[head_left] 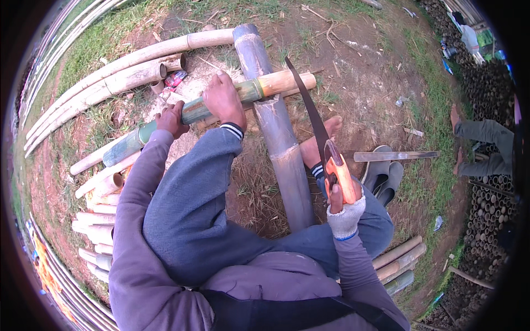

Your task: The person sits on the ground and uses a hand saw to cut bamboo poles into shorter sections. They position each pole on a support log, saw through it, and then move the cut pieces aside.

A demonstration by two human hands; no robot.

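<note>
- Two risks stand out; first, the dark curved saw blade with the orange plastic handle (320, 129) has its teeth close to the bare foot (323, 140) braced against the thick grey bamboo pole (279, 132) on the ground; a slip of the stroke could, in my judgement, bring the blade onto the toes
- second, the slim green-and-tan bamboo stem (221, 102) lies crosswise over the grey pole, its tan cut end just past the pole's right side; it is round and may roll or kick if the saw binds
- left hand (172, 118) wraps the green stem low on its left part, fingers closed round it; arm stretched forward in a purple sleeve
- another foot or hand in a dark striped cuff (223, 99) presses the stem from above, nearer the grey pole; which it is, cannot tell
- right hand (345, 207) in a white knit glove grips the orange handle, fingers clamped, wrist low by the knee; blade angled up toward the stem's tan end
- loose pale cut bamboo lengths (102, 215) stacked at the ground's left edge; another person's legs (483, 146) at the right edge, well apart
</note>
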